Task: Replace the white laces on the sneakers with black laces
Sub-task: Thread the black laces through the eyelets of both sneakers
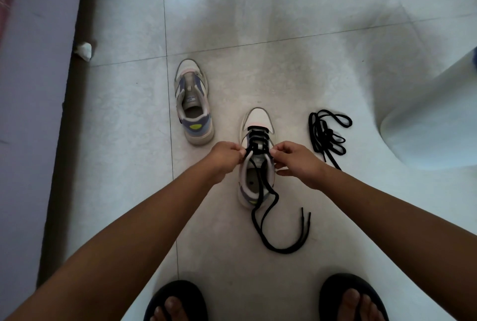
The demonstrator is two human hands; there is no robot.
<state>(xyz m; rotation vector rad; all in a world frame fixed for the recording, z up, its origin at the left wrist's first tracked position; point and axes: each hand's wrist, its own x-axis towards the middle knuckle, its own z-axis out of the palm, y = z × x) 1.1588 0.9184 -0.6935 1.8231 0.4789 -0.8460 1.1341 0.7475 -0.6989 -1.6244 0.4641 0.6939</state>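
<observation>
At frame centre, the left hand [225, 157] and right hand [296, 159] each pinch the black lace [260, 213] threaded through the near sneaker [256, 124]. The unlaced sneaker [192, 104] stands upper left; a spare black lace [327, 135] lies at right.

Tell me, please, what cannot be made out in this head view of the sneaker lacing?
- Upper eyelets of the near sneaker: covered by the left hand and right hand.
- Label inside the far sneaker: too small to read.
- Spare black lace: tangled, its ends hard to trace.
</observation>
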